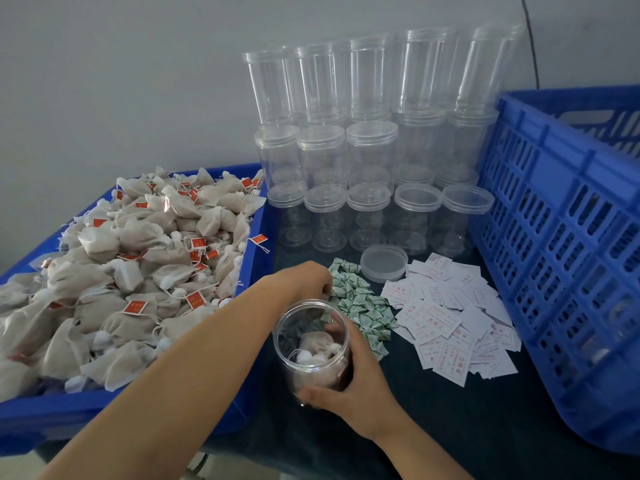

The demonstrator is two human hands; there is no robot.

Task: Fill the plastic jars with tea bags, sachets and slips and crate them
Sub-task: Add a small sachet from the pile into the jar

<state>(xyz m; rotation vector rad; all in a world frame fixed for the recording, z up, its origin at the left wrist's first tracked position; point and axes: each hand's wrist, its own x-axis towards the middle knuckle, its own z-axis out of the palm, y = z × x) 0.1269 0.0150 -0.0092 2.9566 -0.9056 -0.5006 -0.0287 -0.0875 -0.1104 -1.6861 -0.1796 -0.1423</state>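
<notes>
Right at the front of the dark table, between the blue tray and the paper piles, sits the open jar [312, 344], and your right hand [349, 386] has it wrapped, thumb across the near wall and fingers curled round the far side. Tea bags [315, 349] already lie at the bottom, white knotted tops showing through the plastic. Your left hand [304, 280] is over at the near edge of the green sachets [360, 306], fingers bent down into the heap; whether they've actually pinched one, you can't tell from here. So by my read the bags are in and you're on the sachet step, with a slip [440, 327] to follow. Next move calls for lifting a single sachet clear of the pile and dropping it through the jar mouth just beside your wrist, then reaching across for one paper. A loose lid [383, 263] waits behind the sachets for closing. Further out, the tray [104, 410] on your left is heaped with bagged tea wearing small red tags, empty jars [370, 150] stack against the wall, and the blue crate [561, 258] stands on your right. Slips carry red printed characters, too small to read.
</notes>
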